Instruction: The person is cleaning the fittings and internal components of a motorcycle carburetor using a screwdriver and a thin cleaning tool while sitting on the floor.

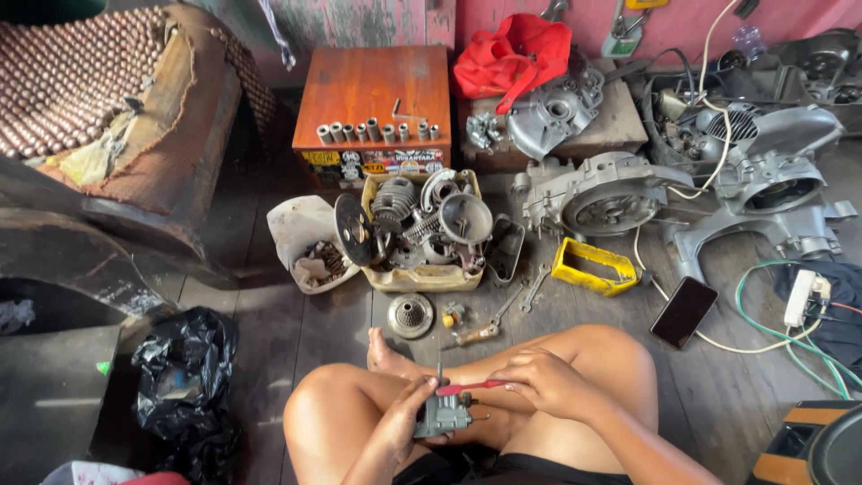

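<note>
STATE: left hand [401, 420] closed around carburettor [442, 414], held over lap | right hand [541, 381] pinches red brush [470, 387], tip on carburettor top | PROGRESS: cleaning appears under way; engine parts in tub [422, 277] still loose, crankcase [600, 195] unassembled.

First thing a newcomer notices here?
Low in the middle, the left hand grips a small grey metal engine part over crossed bare legs while the right hand lays a red-handled tool on it. Just beyond on the wooden floor sits a tub of engine parts, with grey engine casings to its right and a red cloth at the top.
</note>
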